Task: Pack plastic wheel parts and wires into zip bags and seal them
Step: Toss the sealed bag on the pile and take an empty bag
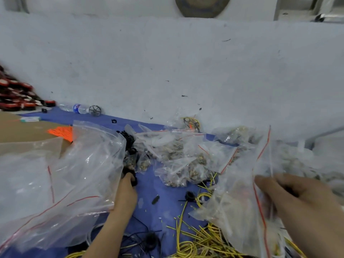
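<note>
Yellow wires [195,241] sprawl in a tangle along the bottom edge of the frame, on the blue counter [163,194]. At lower right, your right hand [297,205] pinches a clear zip bag [238,202] near its red-lined mouth, the bag hanging over the wires; something dark shows between the fingers, too blurred to name. Left of centre, your left hand [126,194] reaches forward, well apart from the right, fingertips curled on a black wheel part [133,182]. A large clear bag [74,174] billows across the lower left, against that wrist. Between the hands a black ring [189,196] lies loose on the counter. Beyond, at mid-frame, sits a heap of filled zip bags [182,157]. Farther back at left lie an orange sheet [61,132], a water bottle [74,108] on its side with a grey spoked wheel [95,110] just beside its cap, and, at the far left edge, a pile of red-and-black parts [14,95] against the white wall [167,62]
</note>
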A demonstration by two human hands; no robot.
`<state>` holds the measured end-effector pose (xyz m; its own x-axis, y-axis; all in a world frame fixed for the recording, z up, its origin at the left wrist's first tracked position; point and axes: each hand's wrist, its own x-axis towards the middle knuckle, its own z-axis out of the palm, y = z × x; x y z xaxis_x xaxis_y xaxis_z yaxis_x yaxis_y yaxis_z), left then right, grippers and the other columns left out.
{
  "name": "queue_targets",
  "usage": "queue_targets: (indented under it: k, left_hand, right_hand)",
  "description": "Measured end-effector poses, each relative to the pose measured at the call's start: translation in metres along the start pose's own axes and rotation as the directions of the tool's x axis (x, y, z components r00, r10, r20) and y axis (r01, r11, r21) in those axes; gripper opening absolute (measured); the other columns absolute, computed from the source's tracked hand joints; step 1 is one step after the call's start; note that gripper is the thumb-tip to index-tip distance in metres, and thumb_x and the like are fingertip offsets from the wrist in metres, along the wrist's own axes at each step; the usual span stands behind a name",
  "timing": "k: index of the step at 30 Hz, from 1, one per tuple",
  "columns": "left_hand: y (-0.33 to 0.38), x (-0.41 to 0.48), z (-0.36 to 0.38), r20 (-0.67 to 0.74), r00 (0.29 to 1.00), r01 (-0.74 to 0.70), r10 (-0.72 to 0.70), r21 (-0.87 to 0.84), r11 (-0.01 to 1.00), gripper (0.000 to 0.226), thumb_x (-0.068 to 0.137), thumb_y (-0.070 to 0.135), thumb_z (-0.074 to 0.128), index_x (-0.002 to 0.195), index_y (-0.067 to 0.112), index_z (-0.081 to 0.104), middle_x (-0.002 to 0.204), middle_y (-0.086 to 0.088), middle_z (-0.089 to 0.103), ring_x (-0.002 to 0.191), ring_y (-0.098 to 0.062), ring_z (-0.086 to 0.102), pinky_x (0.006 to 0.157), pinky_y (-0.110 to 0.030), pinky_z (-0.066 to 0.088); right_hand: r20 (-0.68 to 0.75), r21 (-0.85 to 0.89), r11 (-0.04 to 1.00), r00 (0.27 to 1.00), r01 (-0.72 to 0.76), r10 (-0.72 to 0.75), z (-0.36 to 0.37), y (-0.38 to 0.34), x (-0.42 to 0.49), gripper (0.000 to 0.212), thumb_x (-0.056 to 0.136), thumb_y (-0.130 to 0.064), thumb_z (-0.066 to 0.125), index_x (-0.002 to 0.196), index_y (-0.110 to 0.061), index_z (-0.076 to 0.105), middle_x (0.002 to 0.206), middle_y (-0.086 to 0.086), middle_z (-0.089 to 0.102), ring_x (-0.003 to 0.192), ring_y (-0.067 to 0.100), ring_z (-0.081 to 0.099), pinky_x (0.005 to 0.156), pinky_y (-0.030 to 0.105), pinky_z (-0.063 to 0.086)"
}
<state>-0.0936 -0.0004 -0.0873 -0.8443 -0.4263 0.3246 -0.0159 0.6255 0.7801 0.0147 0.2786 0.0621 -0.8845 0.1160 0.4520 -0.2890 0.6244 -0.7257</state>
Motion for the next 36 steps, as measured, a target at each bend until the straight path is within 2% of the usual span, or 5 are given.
queue_targets:
  k: [8, 12, 16, 22, 36]
  left_hand:
    - [0.013, 0.007, -0.01, 0.202, 0.977, 0.038, -0.068, 0.147, 0.988, 0.02, 0.082, 0.0, 0.066, 0.066, 0.004, 0.054, 0.083, -0.022, 0.064, 0.078, -0.027, 0.056, 0.068, -0.033, 0.036]
    - [0.111, -0.012, -0.058, 0.208, 0.949, -0.075, 0.239, -0.583, 0.809, 0.011, 0.089, 0.016, 0.064, 0.079, 0.014, 0.065, 0.079, 0.0, 0.071, 0.077, -0.02, 0.064, 0.063, -0.013, 0.049]
    - [0.184, -0.084, -0.086, 0.157, 0.545, -0.472, 0.824, -0.754, 0.456, 0.018, 0.095, 0.045, 0.048, 0.105, 0.031, 0.055, 0.111, 0.003, 0.067, 0.098, -0.019, 0.068, 0.084, -0.037, 0.054]
    - [0.193, -0.097, -0.084, 0.192, 0.425, -0.796, 0.884, -0.385, 0.467, 0.007, 0.092, 0.04, 0.038, 0.094, 0.033, 0.038, 0.092, 0.011, 0.052, 0.08, -0.008, 0.05, 0.069, -0.025, 0.039]
    - [0.17, -0.057, -0.088, -0.015, 0.624, -0.612, 0.781, -0.632, 0.476, 0.036, 0.089, 0.052, 0.048, 0.126, 0.049, 0.049, 0.109, 0.01, 0.063, 0.096, -0.017, 0.063, 0.079, -0.019, 0.049]
  right_hand:
    - [0.158, 0.127, 0.981, 0.98, -0.144, 0.123, 0.01, -0.001, -0.004, 0.044, 0.091, -0.033, 0.05, 0.05, -0.019, 0.053, 0.04, -0.006, 0.043, 0.04, 0.003, 0.042, 0.051, 0.023, 0.038]
    - [0.222, 0.117, 0.983, 0.968, -0.145, 0.116, 0.013, -0.005, -0.004, 0.041, 0.093, -0.03, 0.051, 0.056, -0.014, 0.044, 0.042, -0.007, 0.042, 0.047, 0.007, 0.043, 0.06, 0.032, 0.044]
    - [0.156, 0.095, 0.996, 0.988, 0.001, -0.015, 0.026, -0.022, -0.002, 0.032, 0.089, -0.028, 0.044, 0.062, -0.01, 0.046, 0.049, 0.001, 0.043, 0.052, 0.009, 0.044, 0.056, 0.021, 0.042]
    - [0.272, 0.265, 0.964, 0.961, -0.022, -0.053, 0.016, -0.031, -0.01, 0.02, 0.065, -0.017, 0.054, 0.063, -0.033, 0.066, 0.048, -0.006, 0.059, 0.047, -0.004, 0.049, 0.047, 0.008, 0.036]
    - [-0.212, 0.233, 0.968, 0.976, 0.096, -0.046, -0.013, -0.025, -0.011, 0.009, 0.075, -0.029, 0.059, 0.084, -0.033, 0.06, 0.047, 0.007, 0.058, 0.037, 0.013, 0.048, 0.042, 0.019, 0.038]
